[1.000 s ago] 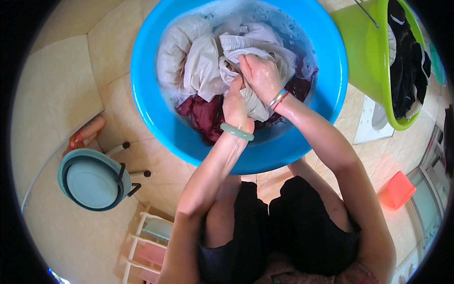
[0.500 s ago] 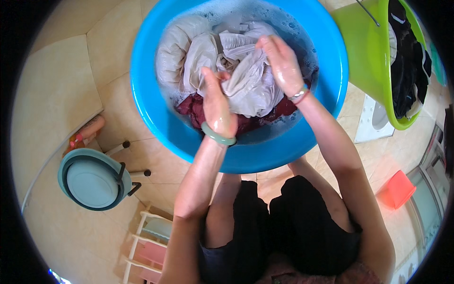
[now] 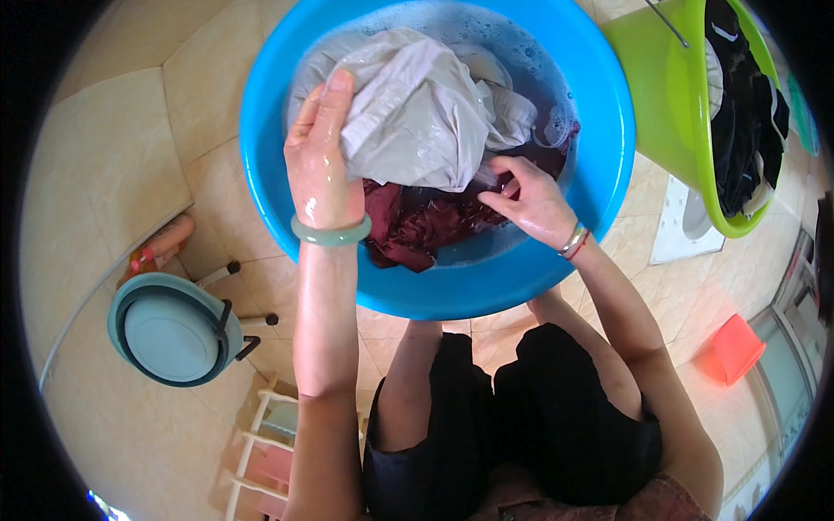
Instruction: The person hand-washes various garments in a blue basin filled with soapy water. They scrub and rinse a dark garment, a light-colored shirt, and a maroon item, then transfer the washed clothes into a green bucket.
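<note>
Wet white cloth (image 3: 417, 108) lies bunched in a big blue basin (image 3: 612, 174) of sudsy water. My left hand (image 3: 326, 165), with a pale green bangle at the wrist, grips the cloth's left side and lifts it; some of its fingers are hidden behind the fabric. Low on the right, my right hand (image 3: 534, 208) has its fingers curled at the edge of the white cloth, thumb held a little apart. Dark red cloth (image 3: 417, 230) sits in the water below the white one. Foam and bubbles (image 3: 539, 52) float along the far right side.
A green bucket (image 3: 656, 87) of dark clothes stands to the right, beside a white floor fixture (image 3: 682, 230). On the left is a grey-green folding basin (image 3: 174, 334). A white rack (image 3: 248, 447) stands at the lower left, and a coral-red container (image 3: 734, 347) at the right.
My left hand has moved left and taken hold of the white cloth, raising and spreading it. My right hand has come down toward me. More of the dark red cloth shows.
</note>
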